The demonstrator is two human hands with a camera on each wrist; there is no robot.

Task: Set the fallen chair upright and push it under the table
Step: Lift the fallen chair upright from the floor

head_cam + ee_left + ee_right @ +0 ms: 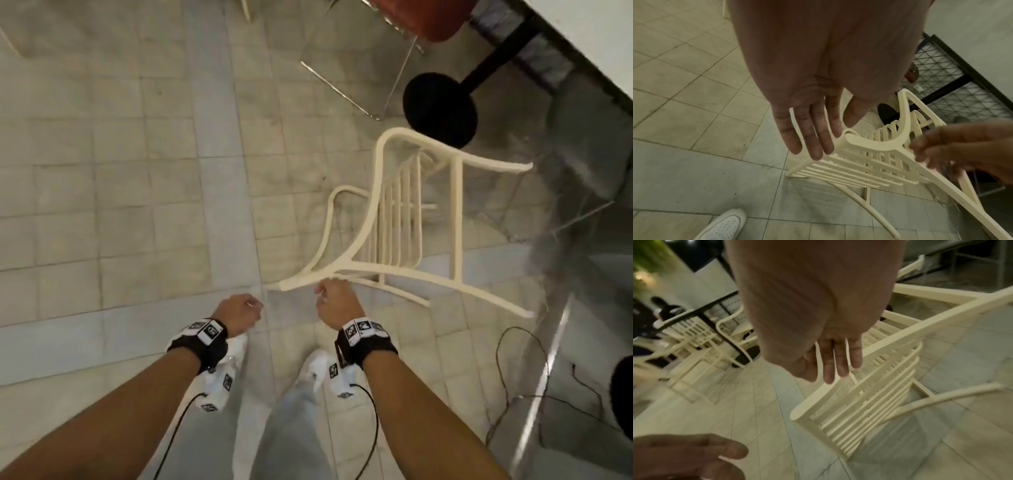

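L hand (239, 313) at 6 o'clock, fingers straight, holding nothing. R hand (337, 301) just past it, fingers relaxed, at backrest edge of chair (394, 219), on its side toward 1 o'clock. Best: grip backrest w/ both, pivot up on legs. Table (589, 37) beyond.

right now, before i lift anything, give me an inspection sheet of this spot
surface: tiled floor, grey and worn, no spill seen
job's things: cream slatted chair lying tipped over, not yet upright; table at the upper right, its black round base just beyond the chair
clutter: nothing seen
grippers: right hand at the chair's back rail, fingers straight, contact unclear; left hand open, beside the rail's corner, holding nothing
cables: loose black cable on the floor to the right of the feet; wrist camera lead hanging along the left forearm
surroundings: red chair with thin metal legs beyond the table base; more cream chairs nearby
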